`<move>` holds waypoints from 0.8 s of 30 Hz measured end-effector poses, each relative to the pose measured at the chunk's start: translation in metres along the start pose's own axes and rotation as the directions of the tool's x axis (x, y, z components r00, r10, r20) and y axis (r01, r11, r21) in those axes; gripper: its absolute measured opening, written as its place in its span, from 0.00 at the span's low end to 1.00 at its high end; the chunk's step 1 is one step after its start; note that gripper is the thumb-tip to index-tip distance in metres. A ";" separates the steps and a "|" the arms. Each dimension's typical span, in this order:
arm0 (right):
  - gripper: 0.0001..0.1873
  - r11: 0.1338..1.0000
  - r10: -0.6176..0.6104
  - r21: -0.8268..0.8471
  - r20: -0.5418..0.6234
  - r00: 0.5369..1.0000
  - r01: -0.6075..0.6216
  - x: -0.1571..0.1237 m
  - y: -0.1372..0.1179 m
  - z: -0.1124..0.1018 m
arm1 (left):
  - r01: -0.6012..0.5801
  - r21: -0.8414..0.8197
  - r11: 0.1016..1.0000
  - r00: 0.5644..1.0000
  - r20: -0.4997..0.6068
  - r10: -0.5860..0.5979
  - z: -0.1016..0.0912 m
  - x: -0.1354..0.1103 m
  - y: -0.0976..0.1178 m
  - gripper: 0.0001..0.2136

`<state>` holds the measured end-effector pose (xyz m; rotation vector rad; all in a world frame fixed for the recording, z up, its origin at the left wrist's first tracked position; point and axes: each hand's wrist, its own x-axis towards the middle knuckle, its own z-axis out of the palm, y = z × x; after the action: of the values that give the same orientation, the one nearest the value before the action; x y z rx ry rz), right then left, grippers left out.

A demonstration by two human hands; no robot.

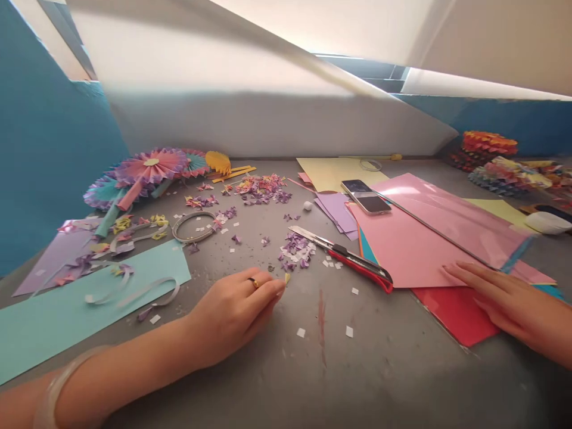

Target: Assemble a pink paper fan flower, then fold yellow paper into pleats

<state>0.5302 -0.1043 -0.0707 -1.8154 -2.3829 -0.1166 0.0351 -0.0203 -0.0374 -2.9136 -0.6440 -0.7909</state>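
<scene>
In the head view, my left hand (232,316) pinches a tiny yellow paper scrap (286,277) between its fingertips, a red-handled craft knife (353,259) just beyond — bare grey tabletop (322,357) lies open below. My right hand (500,295) rests flat, fingers released, over the lower edge of the pink card (424,250).

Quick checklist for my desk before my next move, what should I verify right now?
Yellow bit at the left hand fingertips: ok, it looks pinched.
Knife blade covered: not ok, the blade is bare and extended.
Right hand away from the blade: ok, it rests flat on the pink sheet, well to the side.
Purple scraps clear of the blade: cannot tell, they lie right beside it.
Phone stable: ok, it lies flat on the sheets.
</scene>
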 end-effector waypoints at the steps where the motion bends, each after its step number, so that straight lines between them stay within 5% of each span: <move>1: 0.43 0.999 0.001 -0.049 0.007 1.000 -0.001 0.000 -0.002 0.001 | -0.043 0.015 0.999 0.999 0.033 0.043 0.003 0.009 0.003 0.10; 5: 0.38 0.988 0.021 -0.152 0.071 0.997 -0.010 0.026 -0.028 -0.005 | -0.288 0.081 0.954 0.917 0.311 0.250 0.029 0.065 0.012 0.24; 9: 0.31 0.982 0.050 -0.185 0.049 0.998 -0.040 0.047 -0.049 -0.008 | -0.313 0.120 0.942 0.882 0.406 0.241 0.060 0.121 0.015 0.25; 12: 0.29 0.972 0.096 -0.216 0.025 0.995 -0.089 0.052 -0.053 -0.011 | -0.312 0.168 0.935 0.866 0.456 0.208 0.069 0.140 0.016 0.26; 19: 0.29 0.958 0.159 -0.239 -0.014 0.987 -0.158 0.058 -0.044 -0.021 | -0.301 0.262 0.917 0.859 0.493 0.141 0.051 0.141 0.015 0.24; 24: 0.28 0.965 0.147 -0.213 -0.037 0.988 -0.152 0.059 -0.041 -0.022 | -0.165 0.370 0.914 0.892 0.451 -0.022 0.014 0.137 -0.029 0.24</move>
<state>0.4764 -0.0624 -0.0385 -2.0692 -2.2854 -0.3888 0.1365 0.0602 0.0167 -2.7083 -0.6256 0.0457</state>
